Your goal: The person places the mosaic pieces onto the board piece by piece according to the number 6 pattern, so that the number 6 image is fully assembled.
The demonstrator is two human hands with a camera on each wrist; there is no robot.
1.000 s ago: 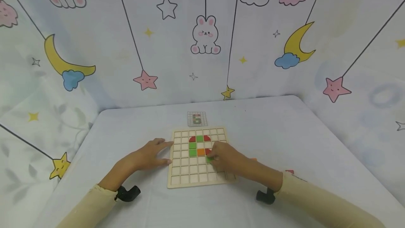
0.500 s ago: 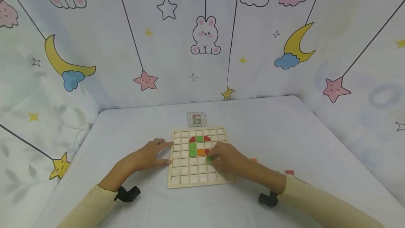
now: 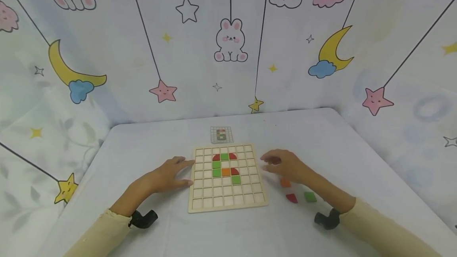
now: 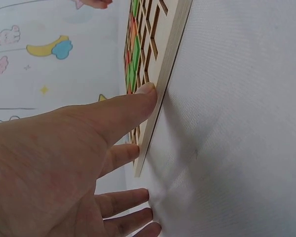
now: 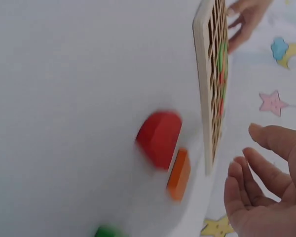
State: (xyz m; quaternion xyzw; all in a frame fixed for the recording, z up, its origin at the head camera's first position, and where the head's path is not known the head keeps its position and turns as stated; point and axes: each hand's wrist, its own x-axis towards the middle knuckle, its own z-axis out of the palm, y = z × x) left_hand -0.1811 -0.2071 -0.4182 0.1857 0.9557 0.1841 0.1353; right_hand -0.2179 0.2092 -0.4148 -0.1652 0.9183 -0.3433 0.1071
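A wooden grid board (image 3: 208, 191) lies mid-table with red, green and orange tiles set in its upper and middle squares. My left hand (image 3: 170, 175) rests at its left edge, index finger and thumb apart; in the left wrist view the thumb (image 4: 133, 106) touches the rim. To the right of the board, my right hand (image 3: 285, 166) hovers over the table, fingers loosely bent and holding nothing. Under and near it lie an orange tile (image 3: 285, 182), a red rounded tile (image 3: 291, 198) and a green tile (image 3: 310, 196). The lowest tile on the board is a green square (image 3: 236, 179).
Behind the board lies a small gridded card (image 3: 221, 135) printed with a figure like a 6. A white cloth covers the table (image 3: 157, 245). A curtain (image 3: 200, 58) with rabbits, stars and moons hangs behind and at the sides.
My right hand has let go of the green square on the board and moved right, off the board. Loose tiles beside it now show. The left hand stays at the edge.
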